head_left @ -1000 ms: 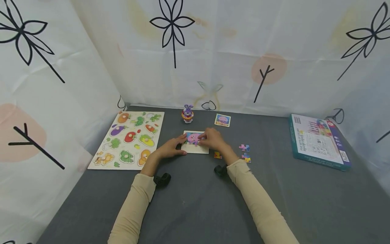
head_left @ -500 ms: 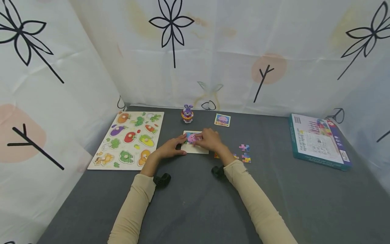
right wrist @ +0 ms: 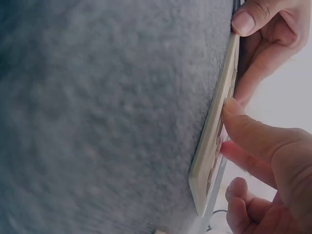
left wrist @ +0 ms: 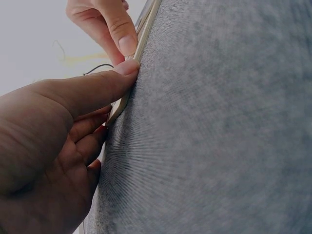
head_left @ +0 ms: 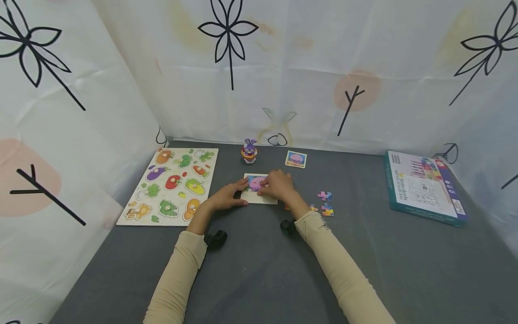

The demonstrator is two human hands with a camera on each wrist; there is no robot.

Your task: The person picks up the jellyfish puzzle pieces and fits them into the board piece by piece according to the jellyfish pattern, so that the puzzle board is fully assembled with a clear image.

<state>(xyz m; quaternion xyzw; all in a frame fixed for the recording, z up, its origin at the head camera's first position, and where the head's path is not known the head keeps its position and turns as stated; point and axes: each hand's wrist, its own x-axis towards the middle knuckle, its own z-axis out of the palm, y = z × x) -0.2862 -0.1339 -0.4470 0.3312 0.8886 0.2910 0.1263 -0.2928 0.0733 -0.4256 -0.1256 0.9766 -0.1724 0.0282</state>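
Observation:
A small pale puzzle board [head_left: 252, 198] lies on the grey cloth, with a pink character picture [head_left: 255, 182] made of puzzle pieces in its upper part. My left hand [head_left: 224, 198] holds the board's left side, thumb at the near edge and fingers at the far side. My right hand [head_left: 279, 185] is over the board's right part. In the right wrist view its thumb [right wrist: 243, 122] and a fingertip pinch at a piece on the board's face. The hand hides most of that piece. Several loose puzzle pieces [head_left: 325, 196] lie right of the board, some partly behind the right wrist.
A picture card [head_left: 296, 159] and a purple rabbit figurine [head_left: 248, 153] are behind the board. At left lies a large vegetable puzzle [head_left: 171, 182]. A teal-edged box [head_left: 422, 191] lies far right. White printed cloth [head_left: 283, 90] hangs behind the table.
My right hand has shifted slightly left over the board, then barely moved. Its wrist now covers more of the nearest loose piece. My left hand stays in place on the board.

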